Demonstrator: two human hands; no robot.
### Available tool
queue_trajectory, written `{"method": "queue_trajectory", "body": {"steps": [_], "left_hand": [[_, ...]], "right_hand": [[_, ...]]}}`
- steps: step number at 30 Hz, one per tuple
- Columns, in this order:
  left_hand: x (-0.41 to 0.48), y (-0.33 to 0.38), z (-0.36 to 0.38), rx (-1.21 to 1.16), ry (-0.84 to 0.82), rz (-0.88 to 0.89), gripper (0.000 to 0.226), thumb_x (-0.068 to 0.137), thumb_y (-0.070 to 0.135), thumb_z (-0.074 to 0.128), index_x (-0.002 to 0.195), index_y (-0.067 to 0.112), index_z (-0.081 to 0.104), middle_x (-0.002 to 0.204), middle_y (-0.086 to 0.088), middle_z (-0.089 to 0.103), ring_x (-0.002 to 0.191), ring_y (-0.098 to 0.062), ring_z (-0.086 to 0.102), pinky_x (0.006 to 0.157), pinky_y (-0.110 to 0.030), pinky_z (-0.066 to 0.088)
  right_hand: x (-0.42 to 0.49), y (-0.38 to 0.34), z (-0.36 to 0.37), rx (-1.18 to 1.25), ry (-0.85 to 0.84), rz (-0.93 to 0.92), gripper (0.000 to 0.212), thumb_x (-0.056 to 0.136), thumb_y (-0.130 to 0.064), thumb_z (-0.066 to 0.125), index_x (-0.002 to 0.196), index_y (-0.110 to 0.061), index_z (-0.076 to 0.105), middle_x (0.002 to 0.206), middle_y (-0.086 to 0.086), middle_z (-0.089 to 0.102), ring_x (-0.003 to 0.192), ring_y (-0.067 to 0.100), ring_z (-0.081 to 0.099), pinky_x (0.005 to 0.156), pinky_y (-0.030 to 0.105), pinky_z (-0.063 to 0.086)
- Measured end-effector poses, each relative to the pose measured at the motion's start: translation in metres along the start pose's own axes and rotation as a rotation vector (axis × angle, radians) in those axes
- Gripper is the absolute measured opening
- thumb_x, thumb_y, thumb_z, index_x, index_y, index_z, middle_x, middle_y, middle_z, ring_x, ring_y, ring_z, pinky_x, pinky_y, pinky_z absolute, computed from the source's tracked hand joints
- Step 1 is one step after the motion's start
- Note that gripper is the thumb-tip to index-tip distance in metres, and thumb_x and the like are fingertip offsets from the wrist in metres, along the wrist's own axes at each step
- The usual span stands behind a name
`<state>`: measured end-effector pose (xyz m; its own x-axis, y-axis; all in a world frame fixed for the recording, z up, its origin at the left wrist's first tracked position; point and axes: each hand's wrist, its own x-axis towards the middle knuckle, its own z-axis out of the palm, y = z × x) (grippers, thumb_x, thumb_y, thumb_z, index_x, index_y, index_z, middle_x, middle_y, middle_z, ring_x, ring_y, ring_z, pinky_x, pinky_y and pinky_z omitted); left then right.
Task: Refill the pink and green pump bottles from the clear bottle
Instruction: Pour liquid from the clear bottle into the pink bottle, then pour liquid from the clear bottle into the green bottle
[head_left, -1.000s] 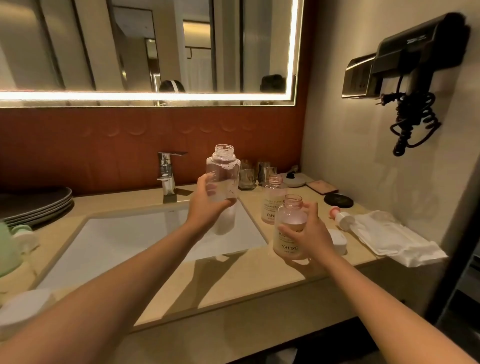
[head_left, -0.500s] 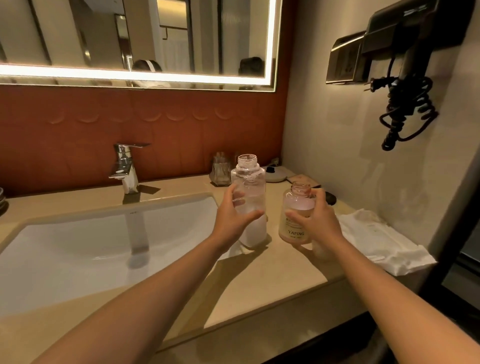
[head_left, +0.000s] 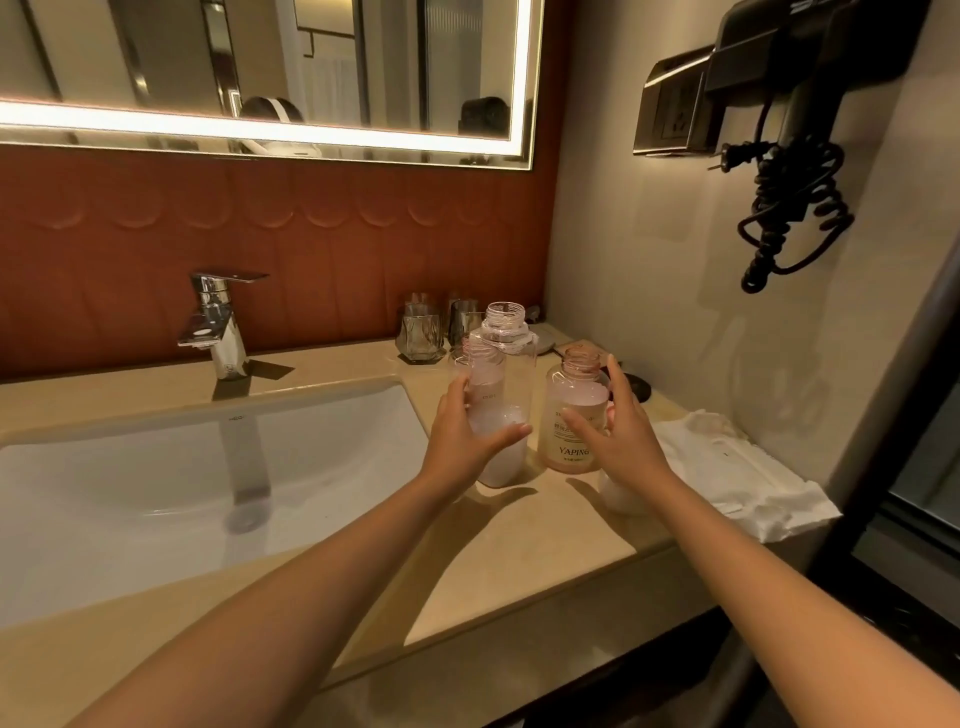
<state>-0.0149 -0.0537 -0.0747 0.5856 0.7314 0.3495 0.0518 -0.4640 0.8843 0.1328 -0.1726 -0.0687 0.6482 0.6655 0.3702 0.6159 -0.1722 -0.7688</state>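
Countertop (head_left: 519, 551) beige beside sink (head_left: 156, 493); left fingers (head_left: 506, 432) grip clear bottle (head_left: 511, 358), right fingers (head_left: 616, 376) spread.

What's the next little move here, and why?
Probably lift the clear bottle that the left hand grips and tip it over the pink bottle: both stand uncapped, side by side on the counter, the right hand at the pink one.

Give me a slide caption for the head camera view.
At a bathroom counter, the left hand grips the clear bottle while the right hand touches the uncapped pink bottle beside it.
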Motion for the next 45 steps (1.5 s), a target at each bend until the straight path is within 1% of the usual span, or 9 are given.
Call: {"method": "queue_trajectory", "body": {"steps": [4, 8, 14, 20, 27, 34, 40, 42, 45], "left_hand": [[-0.008, -0.002, -0.013, 0.031, 0.007, -0.078, 0.092, 0.073, 0.040, 0.076, 0.145, 0.023, 0.022, 0.145, -0.004, 0.039, 0.125, -0.022, 0.044, 0.088, -0.028, 0.039], [-0.028, -0.001, -0.046, 0.086, 0.123, -0.064, 0.077, 0.079, 0.042, 0.069, 0.142, 0.019, 0.030, 0.131, -0.006, 0.051, 0.110, -0.014, 0.047, 0.087, -0.029, 0.041], [-0.070, 0.015, -0.121, 0.036, 0.296, -0.027, 0.055, 0.087, 0.036, 0.062, 0.135, 0.019, 0.040, 0.118, -0.001, 0.056, 0.105, -0.011, 0.050, 0.086, -0.028, 0.043], [-0.125, 0.023, -0.213, 0.079, 0.505, 0.001, 0.037, 0.089, 0.029, 0.061, 0.123, 0.022, 0.048, 0.098, 0.012, 0.057, 0.091, 0.000, 0.054, 0.075, -0.014, 0.042], [-0.218, 0.006, -0.301, 0.194, 0.678, 0.022, 0.022, 0.090, 0.020, 0.060, 0.111, 0.023, 0.054, 0.097, 0.013, 0.060, 0.092, -0.002, 0.058, 0.074, -0.006, 0.045], [-0.292, -0.018, -0.373, 0.206, 0.940, -0.060, 0.012, 0.088, 0.018, 0.063, 0.097, 0.024, 0.060, 0.088, 0.009, 0.064, 0.083, -0.004, 0.061, 0.069, -0.010, 0.047], [-0.318, -0.034, -0.431, 0.271, 1.238, -0.071, 0.021, 0.085, 0.014, 0.065, 0.102, 0.020, 0.056, 0.088, 0.011, 0.059, 0.080, 0.004, 0.056, 0.072, -0.017, 0.048], [-0.319, -0.044, -0.453, 0.330, 1.278, -0.098, 0.034, 0.081, 0.014, 0.069, 0.110, 0.019, 0.052, 0.099, 0.007, 0.056, 0.094, -0.008, 0.055, 0.083, -0.032, 0.049], [-0.315, -0.064, -0.483, 0.448, 1.203, -0.175, 0.066, 0.074, 0.024, 0.077, 0.128, 0.018, 0.040, 0.124, -0.001, 0.046, 0.117, -0.020, 0.045, 0.097, -0.040, 0.041]], "right_hand": [[-0.019, -0.020, -0.006, -0.061, 0.212, -0.092, 0.066, 0.085, -0.037, 0.063, 0.141, -0.026, 0.029, 0.137, 0.005, 0.041, 0.124, 0.024, 0.041, 0.096, 0.041, 0.044], [-0.041, -0.048, 0.001, -0.018, 0.285, -0.141, 0.056, 0.084, -0.039, 0.064, 0.132, -0.024, 0.040, 0.128, 0.004, 0.045, 0.114, 0.021, 0.045, 0.091, 0.043, 0.047], [-0.071, -0.105, 0.042, 0.092, 0.162, -0.201, 0.053, 0.085, -0.040, 0.062, 0.131, -0.023, 0.040, 0.119, -0.001, 0.045, 0.101, 0.016, 0.046, 0.082, 0.035, 0.046], [-0.111, -0.184, 0.124, 0.228, -0.042, -0.289, 0.053, 0.087, -0.039, 0.061, 0.132, -0.022, 0.039, 0.115, -0.006, 0.042, 0.099, 0.010, 0.045, 0.068, 0.011, 0.036], [-0.155, -0.262, 0.221, 0.423, -0.287, -0.246, 0.050, 0.088, -0.041, 0.059, 0.131, -0.022, 0.041, 0.113, 0.004, 0.052, 0.093, 0.014, 0.052, 0.071, 0.021, 0.046], [-0.212, -0.334, 0.302, 0.487, -0.563, -0.380, 0.055, 0.084, -0.045, 0.062, 0.131, -0.026, 0.039, 0.119, -0.004, 0.049, 0.099, 0.009, 0.050, 0.071, 0.015, 0.042], [-0.246, -0.377, 0.353, 0.540, -0.741, -0.436, 0.090, 0.068, -0.053, 0.075, 0.138, -0.028, 0.025, 0.136, -0.004, 0.038, 0.119, 0.014, 0.043, 0.094, 0.033, 0.046], [-0.251, -0.384, 0.363, 0.562, -0.730, -0.416, 0.096, 0.062, -0.058, 0.075, 0.137, -0.031, 0.022, 0.137, -0.001, 0.037, 0.123, 0.018, 0.043, 0.100, 0.042, 0.045], [-0.252, -0.391, 0.373, 0.623, -0.713, -0.365, 0.085, 0.070, -0.039, 0.078, 0.133, -0.022, 0.024, 0.126, 0.000, 0.041, 0.116, 0.018, 0.047, 0.095, 0.034, 0.047]]}}
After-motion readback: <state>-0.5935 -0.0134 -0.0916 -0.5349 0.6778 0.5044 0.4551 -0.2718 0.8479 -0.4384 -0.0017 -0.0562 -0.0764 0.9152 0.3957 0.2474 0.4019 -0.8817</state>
